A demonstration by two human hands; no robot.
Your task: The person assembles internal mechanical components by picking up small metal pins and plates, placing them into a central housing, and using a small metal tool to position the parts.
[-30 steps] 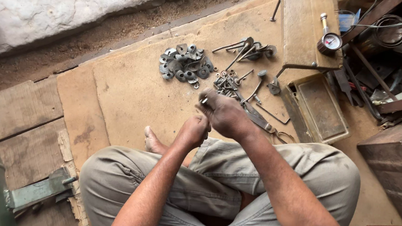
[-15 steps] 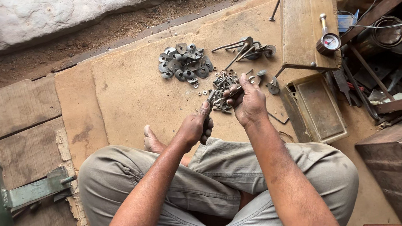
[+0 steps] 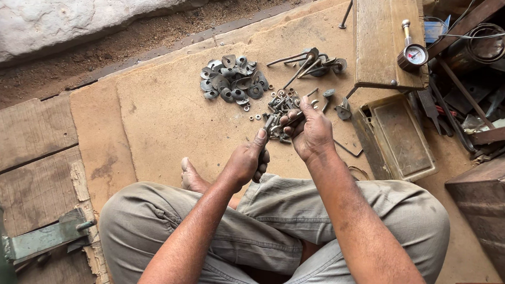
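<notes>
Left hand (image 3: 246, 160) clenched around a dark tool handle (image 3: 261, 155), its tip by the bolt pile (image 3: 283, 105) on the cardboard (image 3: 158, 103). Right hand (image 3: 313, 132) fingers pinch a small metal part (image 3: 291, 120) at that tip. Best held steady, close, directly above the pile.
</notes>
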